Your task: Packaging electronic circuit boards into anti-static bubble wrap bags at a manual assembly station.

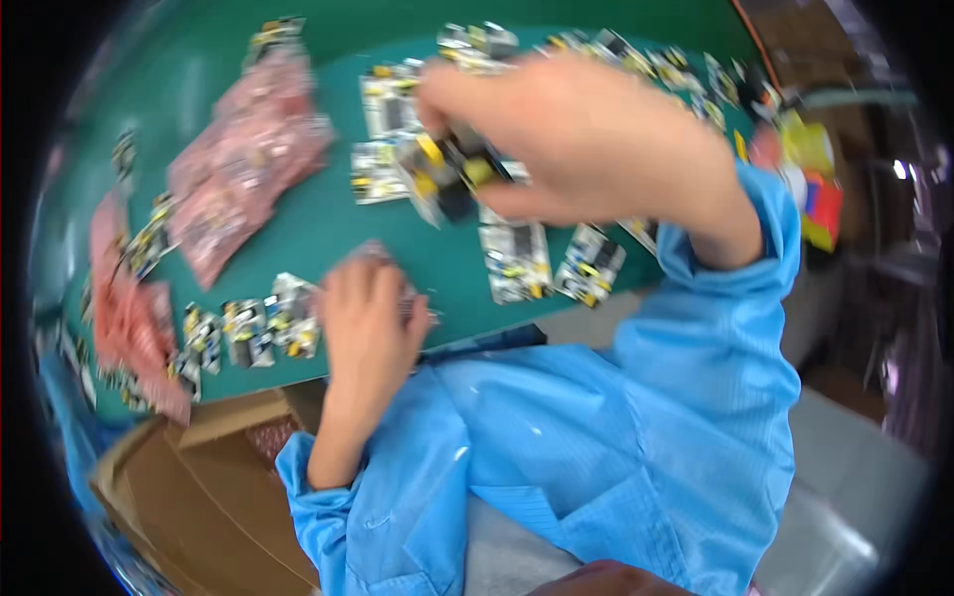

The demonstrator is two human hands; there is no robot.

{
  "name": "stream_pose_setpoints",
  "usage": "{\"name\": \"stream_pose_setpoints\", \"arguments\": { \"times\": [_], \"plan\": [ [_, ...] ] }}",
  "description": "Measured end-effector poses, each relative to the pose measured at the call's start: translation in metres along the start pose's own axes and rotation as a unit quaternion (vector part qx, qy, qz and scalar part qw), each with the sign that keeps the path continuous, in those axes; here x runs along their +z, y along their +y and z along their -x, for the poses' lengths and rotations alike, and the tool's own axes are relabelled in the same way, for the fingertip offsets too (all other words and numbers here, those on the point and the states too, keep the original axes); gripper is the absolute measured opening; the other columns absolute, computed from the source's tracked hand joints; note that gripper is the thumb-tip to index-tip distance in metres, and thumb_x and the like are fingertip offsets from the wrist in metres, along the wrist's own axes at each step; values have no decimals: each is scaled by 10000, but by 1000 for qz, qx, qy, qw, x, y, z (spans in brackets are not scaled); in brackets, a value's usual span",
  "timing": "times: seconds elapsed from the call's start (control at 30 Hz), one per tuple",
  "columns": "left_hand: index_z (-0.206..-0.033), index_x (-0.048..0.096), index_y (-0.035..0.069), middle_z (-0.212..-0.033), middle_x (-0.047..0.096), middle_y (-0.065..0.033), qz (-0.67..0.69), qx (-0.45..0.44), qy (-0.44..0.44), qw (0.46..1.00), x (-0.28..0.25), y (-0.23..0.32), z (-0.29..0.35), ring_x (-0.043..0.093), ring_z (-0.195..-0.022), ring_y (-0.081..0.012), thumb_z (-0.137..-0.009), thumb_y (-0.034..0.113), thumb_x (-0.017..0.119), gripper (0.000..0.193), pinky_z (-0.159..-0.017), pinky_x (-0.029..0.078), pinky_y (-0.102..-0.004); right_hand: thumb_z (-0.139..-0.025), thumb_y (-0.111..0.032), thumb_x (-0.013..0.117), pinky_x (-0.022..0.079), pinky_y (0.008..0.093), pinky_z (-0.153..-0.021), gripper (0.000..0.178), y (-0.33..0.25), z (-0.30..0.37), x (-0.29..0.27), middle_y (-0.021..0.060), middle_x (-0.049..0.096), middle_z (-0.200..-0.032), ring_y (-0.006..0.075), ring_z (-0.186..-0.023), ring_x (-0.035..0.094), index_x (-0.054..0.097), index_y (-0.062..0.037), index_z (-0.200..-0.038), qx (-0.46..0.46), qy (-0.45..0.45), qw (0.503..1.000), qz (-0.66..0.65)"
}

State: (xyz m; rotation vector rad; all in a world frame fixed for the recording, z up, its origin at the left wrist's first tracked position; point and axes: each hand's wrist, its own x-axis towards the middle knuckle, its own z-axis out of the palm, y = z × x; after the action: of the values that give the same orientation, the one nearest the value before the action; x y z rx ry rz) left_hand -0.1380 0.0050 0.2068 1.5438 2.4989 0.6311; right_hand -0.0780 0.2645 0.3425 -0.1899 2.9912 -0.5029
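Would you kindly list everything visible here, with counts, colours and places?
small circuit boards: many, white with yellow and black parts, scattered over the table
pink bags: a pile, left of centre, more at the left edge
table: one, green
cardboard box: one, brown, open, below the table's near edge
bright items: several, yellow and red, far right, blurred
right hand: holds one board above the table
left hand: on a bag at the near edge
sleeves: light blue

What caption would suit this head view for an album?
Right hand lifts a small circuit board above a green table; left hand rests on a pink bag.
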Motion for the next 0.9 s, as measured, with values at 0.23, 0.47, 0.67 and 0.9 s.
{"name": "stream_pose_setpoints", "arguments": {
  "times": [0.23, 0.47, 0.67, 0.9],
  "plan": [
    [-1009, 606, 20, -1072, 558, -166, 31, 27, -25, 999, 0, 2, -15, 533, -1015, -361, -763, 88, 763, 299, -886, 454, -466, -742, -163, 811, 541, 415, -746, 633, 19, 36, -25, 150, 727, -1032, 337, -900, 702, 537, -100, -1309, 83, 32, 996, 11],
    [-869, 623, 30, -989, 567, -126, 36, 28, 28, 999, 9, -10, -4, 566, -964, -328, -714, 106, 726, 201, -775, 468, -457, -713, -142, 839, 540, 432, -722, 470, -4, 11, 32, 145, 671, -977, 362, -903, 673, 594, -59, -1106, -27, 38, 989, -137],
    [-871, 615, 43, -974, 572, -108, 61, 7, 117, 991, 6, -12, 0, 573, -894, -311, -700, 58, 743, 214, -754, 495, -436, -774, -216, 829, 537, 464, -669, 459, -18, 0, 54, 183, 687, -903, 403, -801, 680, 562, -67, -1115, -31, -57, 987, -149],
    [-900, 620, 57, -870, 553, -112, 72, -17, 137, 988, 7, -16, 0, 599, -815, -308, -784, 88, 742, 171, -705, 515, -413, -783, -222, 820, 529, 463, -640, 540, -13, -14, 55, 203, 687, -843, 388, -761, 685, 535, -51, -1209, -5, -64, 990, -128]
  ]
}}
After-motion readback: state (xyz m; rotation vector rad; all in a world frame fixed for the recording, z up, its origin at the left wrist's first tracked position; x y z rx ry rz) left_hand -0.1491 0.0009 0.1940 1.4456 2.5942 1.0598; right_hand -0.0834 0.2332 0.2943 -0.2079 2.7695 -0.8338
